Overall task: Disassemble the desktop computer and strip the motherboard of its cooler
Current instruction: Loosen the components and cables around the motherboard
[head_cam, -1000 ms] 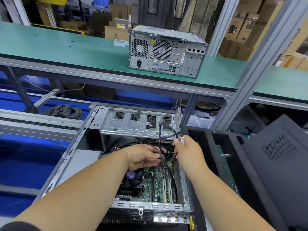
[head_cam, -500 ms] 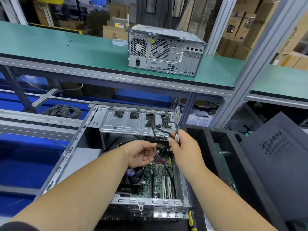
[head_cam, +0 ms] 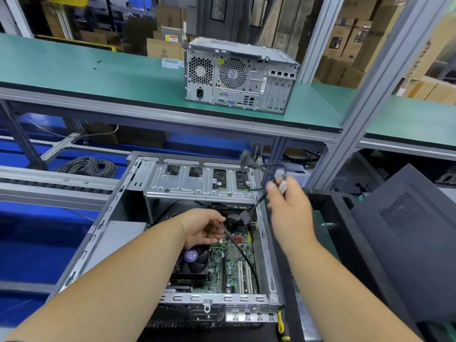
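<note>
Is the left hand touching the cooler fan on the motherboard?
Apart. In the head view the left hand holds a black cable above the board, and the cooler fan lies nearer the camera, below the hand.

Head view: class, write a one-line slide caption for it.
Right hand lifts cables from the open case; left hand holds a cable above the motherboard.

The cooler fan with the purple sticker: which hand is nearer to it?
Left. The left hand is just above the cooler fan, holding a black cable. The right hand is raised beyond the case's right wall, gripping cables.
</note>
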